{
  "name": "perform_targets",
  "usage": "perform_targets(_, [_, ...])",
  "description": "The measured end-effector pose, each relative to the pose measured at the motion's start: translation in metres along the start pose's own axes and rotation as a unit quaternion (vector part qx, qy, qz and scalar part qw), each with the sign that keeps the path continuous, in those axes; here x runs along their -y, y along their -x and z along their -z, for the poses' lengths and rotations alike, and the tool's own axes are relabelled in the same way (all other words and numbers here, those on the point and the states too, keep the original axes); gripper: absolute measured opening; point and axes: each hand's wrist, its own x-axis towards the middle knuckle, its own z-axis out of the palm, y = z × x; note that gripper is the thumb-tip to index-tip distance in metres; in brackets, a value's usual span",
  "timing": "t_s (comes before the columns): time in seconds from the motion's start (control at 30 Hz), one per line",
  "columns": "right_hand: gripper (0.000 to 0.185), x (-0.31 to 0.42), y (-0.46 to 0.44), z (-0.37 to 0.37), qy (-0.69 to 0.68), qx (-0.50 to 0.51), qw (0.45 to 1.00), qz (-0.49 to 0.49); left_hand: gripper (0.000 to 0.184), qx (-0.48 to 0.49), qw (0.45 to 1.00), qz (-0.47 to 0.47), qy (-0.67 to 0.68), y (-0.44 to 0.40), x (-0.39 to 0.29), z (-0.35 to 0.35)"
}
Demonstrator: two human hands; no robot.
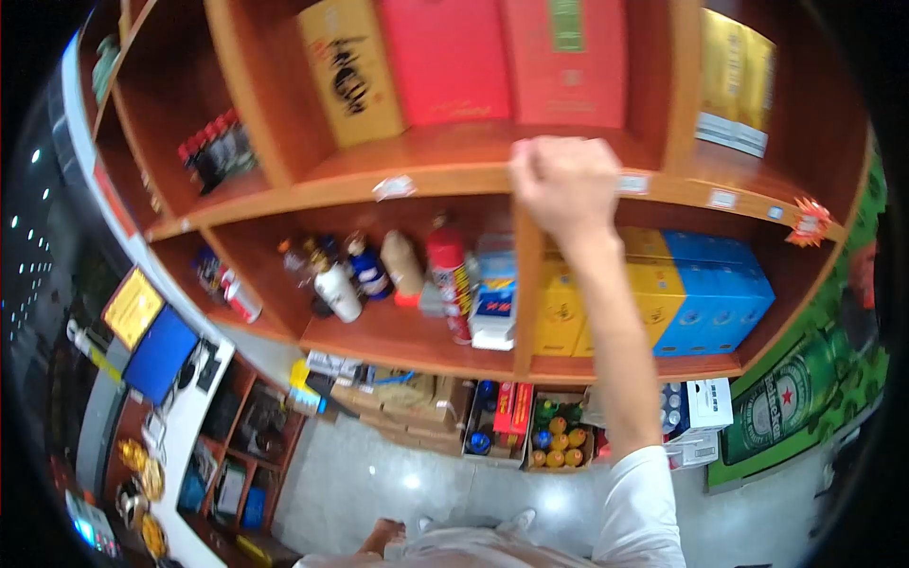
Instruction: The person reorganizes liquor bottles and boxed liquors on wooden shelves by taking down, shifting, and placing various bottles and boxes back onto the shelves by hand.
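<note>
My right hand (568, 185) is raised in a closed fist at the front edge of the wooden shelf (454, 178). Its fingers curl out of sight, so whatever they hold, if anything, is hidden. Just behind it stand a red box (453, 62) and a pinkish-red box (568, 71) with a green label, beside a gold box (352, 71) with black characters. A price tag (632, 184) is on the shelf edge right beside my wrist. Low by my body is my left hand (383, 536), small and partly in view; its fingers are unclear.
Below, the shelf holds yellow boxes (658, 293), blue boxes (724, 289), a red spray can (448, 275) and several bottles (367, 268). Crates with bottles (561, 443) and cartons (412, 407) line the floor. At left stands a white counter (194, 454); a green beer poster (786, 398) is at right.
</note>
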Motion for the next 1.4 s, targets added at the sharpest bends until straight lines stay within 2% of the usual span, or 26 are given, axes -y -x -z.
perform_targets(0.03, [0.033,0.003,0.001,0.002,0.017,0.010,1.000,0.001,0.035,-0.006,0.999,0.044,0.017,0.008,0.039,-0.001])
perform_targets(0.1, [0.031,0.008,-0.002,0.003,0.033,0.014,0.999,0.005,0.034,0.007,0.998,0.058,0.019,0.022,0.082,0.007])
perform_targets(0.17, [0.025,0.008,-0.001,0.000,0.042,0.002,0.999,0.009,0.033,0.020,0.999,0.041,0.010,0.030,0.114,0.021])
perform_targets(0.23, [0.021,0.004,0.005,-0.004,0.060,0.003,0.998,0.012,0.032,0.032,0.996,-0.023,-0.079,0.035,0.142,0.044])
perform_targets(0.27, [0.021,0.001,0.007,-0.006,0.070,0.010,0.997,0.016,0.031,0.036,0.975,-0.096,-0.198,0.036,0.152,0.062])
perform_targets(0.33, [0.023,0.001,0.008,-0.008,0.076,0.019,0.997,-0.006,0.030,0.026,0.863,-0.236,-0.447,0.031,0.165,0.092])
perform_targets(0.4, [0.028,0.002,0.008,-0.008,0.108,0.053,0.992,-0.030,0.029,0.004,0.798,-0.281,-0.533,0.021,0.167,0.125])
perform_targets(0.43, [0.031,0.006,0.006,-0.006,0.098,0.088,0.988,-0.080,0.029,0.005,0.964,-0.158,-0.215,0.015,0.162,0.128])
perform_targets(0.47, [0.034,0.007,0.005,-0.007,0.092,0.101,0.984,-0.111,0.030,-0.067,0.981,-0.082,0.166,0.013,0.153,0.131])
perform_targets(0.53, [0.035,0.014,0.007,-0.007,0.090,0.101,0.983,-0.123,0.019,0.045,0.944,-0.021,0.325,-0.058,0.163,0.169])
perform_targets(0.6, [0.038,0.018,0.012,-0.012,0.097,0.089,0.979,-0.153,0.013,-0.034,0.987,0.001,0.155,-0.044,0.125,0.187])
perform_targets(0.67, [0.039,0.022,0.012,-0.015,0.119,0.082,0.970,-0.196,0.015,-0.040,0.993,0.014,0.109,-0.049,0.101,0.209])
perform_targets(0.7, [0.039,0.021,0.012,-0.018,0.169,0.077,0.969,-0.164,0.016,-0.042,0.995,0.018,0.083,-0.052,0.094,0.219])
perform_targets(0.8, [0.032,0.013,0.017,-0.029,0.178,0.011,0.980,-0.090,0.018,-0.028,0.996,0.013,0.080,-0.071,0.084,0.241])
perform_targets(0.87, [0.028,0.024,0.017,-0.030,0.188,-0.022,0.982,-0.025,0.015,0.027,0.990,-0.014,0.140,-0.093,0.085,0.252])
perform_targets(0.9, [0.026,0.031,0.016,-0.031,0.183,-0.037,0.982,-0.021,0.014,0.016,0.989,-0.044,0.139,-0.098,0.081,0.246])
perform_targets(0.93, [0.028,0.026,0.017,-0.032,0.214,-0.066,0.975,0.003,0.009,0.099,0.909,0.080,0.397,-0.102,0.077,0.248])
perform_targets(0.97, [0.029,0.030,0.015,-0.030,0.256,-0.049,0.965,-0.018,0.026,0.041,0.976,-0.021,0.215,-0.108,0.075,0.232])
perform_targets(1.03, [0.033,0.018,0.019,-0.035,0.282,-0.075,0.956,-0.004,0.042,0.082,0.994,0.046,0.058,-0.111,0.058,0.217])
perform_targets(1.07, [0.035,0.025,0.017,-0.035,0.256,-0.089,0.962,-0.031,0.025,0.220,0.950,0.090,0.204,-0.111,0.057,0.227])
perform_targets(1.13, [0.030,0.025,0.018,-0.038,0.186,-0.119,0.975,-0.039,0.027,0.176,0.983,0.055,0.011,-0.111,0.052,0.188])
perform_targets(1.17, [0.026,0.027,0.019,-0.039,0.172,-0.120,0.977,-0.036,0.032,0.169,0.985,0.030,0.004,-0.110,0.051,0.179])
perform_targets(1.23, [0.026,0.032,0.018,-0.039,0.172,-0.135,0.975,-0.038,0.049,0.275,0.958,-0.028,0.072,-0.110,0.050,0.167])
perform_targets(1.27, [0.028,0.033,0.017,-0.038,0.176,-0.145,0.973,-0.037,0.059,0.407,0.899,-0.068,0.147,-0.110,0.049,0.171])
perform_targets(1.3, [0.027,0.035,0.017,-0.037,0.163,-0.146,0.975,-0.038,0.061,0.426,0.891,-0.069,0.140,-0.113,0.044,0.165])
perform_targets(1.4, [0.024,0.040,0.016,-0.034,0.132,-0.146,0.980,-0.043,0.059,0.151,0.987,-0.053,0.023,-0.112,0.029,0.134])
